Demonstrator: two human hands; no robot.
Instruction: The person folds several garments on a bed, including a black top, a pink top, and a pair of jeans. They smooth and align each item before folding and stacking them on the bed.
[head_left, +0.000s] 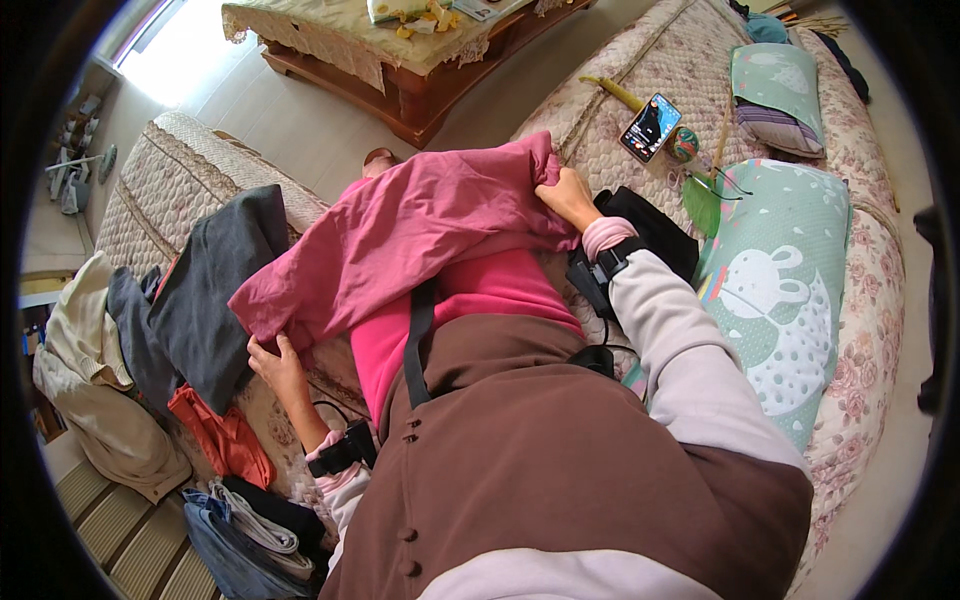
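A pink cloth garment (420, 232) lies spread across my lap, over bright pink trousers (502, 289). My left hand (279, 369) pinches its lower left corner between thumb and fingers. At the opposite end, my right hand (571, 196) grips a bunched edge. Creases run across the cloth between the two hands. A dark strap (420, 345) comes out from under the garment onto my brown top. Dark grey clothing (217, 300) rests on the quilted seat just beyond my left hand, and an orange-red cloth (225, 439) lies below it.
Beige clothes (112, 427) and folded jeans (225, 540) lie at the left. A phone (650, 129), a patterned ball (683, 144) and glasses (720, 185) rest on the quilted cover at right, near a green rabbit-print pillow (780, 300). A wooden table (420, 97) stands ahead.
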